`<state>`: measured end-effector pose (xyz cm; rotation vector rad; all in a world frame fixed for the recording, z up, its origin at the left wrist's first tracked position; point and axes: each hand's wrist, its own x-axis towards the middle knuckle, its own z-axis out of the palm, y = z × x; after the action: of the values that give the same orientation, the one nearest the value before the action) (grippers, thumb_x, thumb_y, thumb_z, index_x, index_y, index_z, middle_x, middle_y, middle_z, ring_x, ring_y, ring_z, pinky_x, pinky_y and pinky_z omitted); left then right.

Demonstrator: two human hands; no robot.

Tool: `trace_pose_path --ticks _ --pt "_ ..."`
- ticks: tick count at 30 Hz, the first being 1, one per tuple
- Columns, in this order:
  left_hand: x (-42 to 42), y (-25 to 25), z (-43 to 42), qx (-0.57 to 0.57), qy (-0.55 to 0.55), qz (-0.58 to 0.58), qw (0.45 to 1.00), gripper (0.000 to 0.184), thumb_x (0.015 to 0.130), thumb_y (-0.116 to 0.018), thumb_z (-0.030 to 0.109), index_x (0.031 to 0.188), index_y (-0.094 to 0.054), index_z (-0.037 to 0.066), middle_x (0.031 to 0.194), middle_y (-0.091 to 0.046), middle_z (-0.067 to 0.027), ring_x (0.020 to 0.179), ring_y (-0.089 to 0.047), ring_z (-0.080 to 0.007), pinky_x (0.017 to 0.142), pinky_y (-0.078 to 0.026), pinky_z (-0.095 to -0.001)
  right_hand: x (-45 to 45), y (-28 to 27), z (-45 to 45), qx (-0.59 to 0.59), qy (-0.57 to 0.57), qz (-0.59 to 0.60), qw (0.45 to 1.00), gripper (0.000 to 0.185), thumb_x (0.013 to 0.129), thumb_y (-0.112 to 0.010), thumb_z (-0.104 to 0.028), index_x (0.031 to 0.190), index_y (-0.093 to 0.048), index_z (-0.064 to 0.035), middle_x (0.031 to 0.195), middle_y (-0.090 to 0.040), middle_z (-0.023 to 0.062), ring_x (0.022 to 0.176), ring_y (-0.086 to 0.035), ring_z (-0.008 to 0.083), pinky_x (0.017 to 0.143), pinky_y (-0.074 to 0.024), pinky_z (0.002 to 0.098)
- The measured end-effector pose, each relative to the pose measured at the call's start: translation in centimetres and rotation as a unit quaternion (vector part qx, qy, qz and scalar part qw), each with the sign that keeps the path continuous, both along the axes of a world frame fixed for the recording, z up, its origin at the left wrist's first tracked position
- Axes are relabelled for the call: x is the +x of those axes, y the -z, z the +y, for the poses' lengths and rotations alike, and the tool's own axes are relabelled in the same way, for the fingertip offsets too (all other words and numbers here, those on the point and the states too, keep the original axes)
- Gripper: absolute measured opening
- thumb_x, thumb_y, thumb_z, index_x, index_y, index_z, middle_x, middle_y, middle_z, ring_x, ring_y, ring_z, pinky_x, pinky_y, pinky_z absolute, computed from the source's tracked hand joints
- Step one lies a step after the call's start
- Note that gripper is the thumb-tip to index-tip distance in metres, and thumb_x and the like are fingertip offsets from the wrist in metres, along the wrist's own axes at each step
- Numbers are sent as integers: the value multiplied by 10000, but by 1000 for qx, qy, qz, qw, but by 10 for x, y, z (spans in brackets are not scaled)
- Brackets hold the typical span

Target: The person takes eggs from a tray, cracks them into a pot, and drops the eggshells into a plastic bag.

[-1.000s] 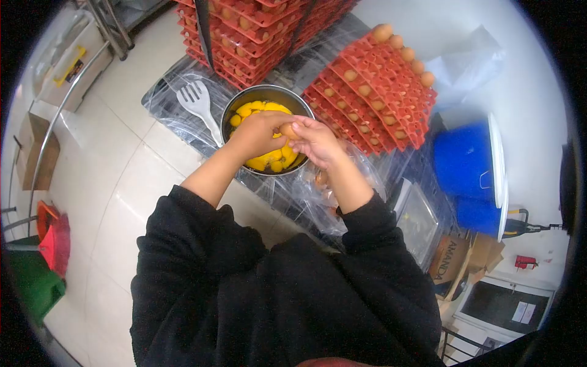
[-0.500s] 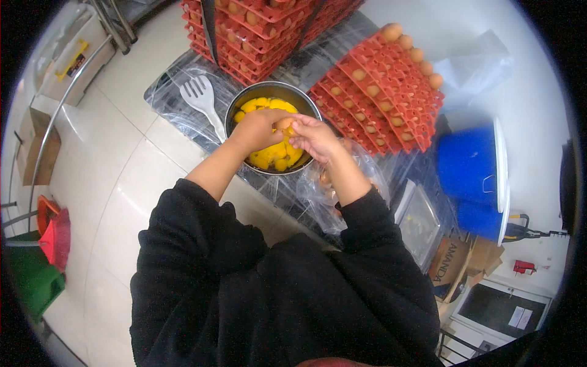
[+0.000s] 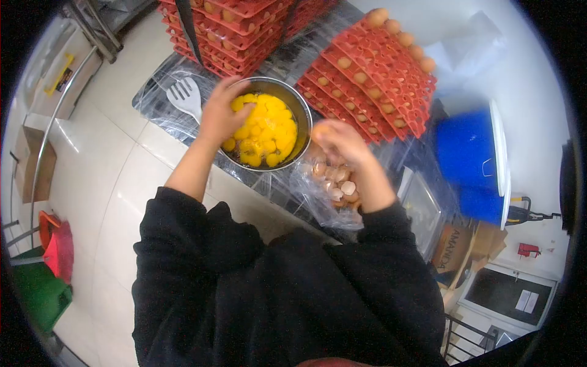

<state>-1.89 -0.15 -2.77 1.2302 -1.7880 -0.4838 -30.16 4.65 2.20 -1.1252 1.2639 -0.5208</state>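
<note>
A round dark metal pot [image 3: 304, 116] holds many yellow egg yolks [image 3: 269, 128] in clear egg white. My left hand [image 3: 223, 115] is at the pot's left rim, its fingers spread and nothing in them. To the right of the pot, my right hand [image 3: 343, 144], slightly blurred, grips a brown eggshell [image 3: 320, 129] in its fingertips. Below that hand lies a clear plastic bag [image 3: 306, 186] with several broken eggshells [image 3: 347, 188] inside. A white slotted spatula [image 3: 184, 96] rests left of the pot, its handle end partly hidden behind my left hand.
Red egg trays [image 3: 373, 79] with brown eggs are stacked right of the pot, and a taller strapped stack [image 3: 226, 37] stands behind. The table [image 3: 156, 79] is wrapped in plastic film. Blue tubs [image 3: 465, 147] and a clear lidded container [image 3: 422, 211] are at the right.
My hands have parted from over the pot. The left has moved to the rim and opened; the right has carried a shell rightward above the bag. The egg between them is no longer whole.
</note>
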Motion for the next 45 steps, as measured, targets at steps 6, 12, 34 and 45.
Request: trace_pose_path --ticks 6,12,34,45 --pt "17 14 -5 -8 -107 -31 994 378 725 -665 157 1088 -595 83 1139 -539 -135 1056 -521 -304 895 -425 -357 -61 -13 47 -31 -323 448 833 353 714 -654 -231 1007 -620 -38 924 -651 88 801 -610 241 707 -466 361" --pt "1 18 -8 -3 -70 -26 997 368 722 -662 141 1078 -594 81 1137 -535 -135 1043 -525 -307 898 -424 -356 -46 -100 1 -215 -57 388 894 411 692 -687 -322 992 -631 -46 925 -641 149 849 -624 262 743 -478 357" --pt "30 14 -7 7 -112 -15 994 383 723 -673 147 1087 -581 75 1127 -551 -133 1042 -532 -306 884 -426 -354 -44 -107 -183 -521 93 423 735 428 696 -634 -180 1091 -534 -50 1063 -526 213 979 -513 343 877 -423 404" --pt "8 5 -1 -12 -49 9 999 385 716 -665 141 1087 -581 80 1092 -561 -116 1029 -534 -287 882 -427 -352 24 65 29 -415 -59 297 858 436 744 -570 -64 1166 -461 -65 1074 -495 181 995 -498 347 838 -438 394"
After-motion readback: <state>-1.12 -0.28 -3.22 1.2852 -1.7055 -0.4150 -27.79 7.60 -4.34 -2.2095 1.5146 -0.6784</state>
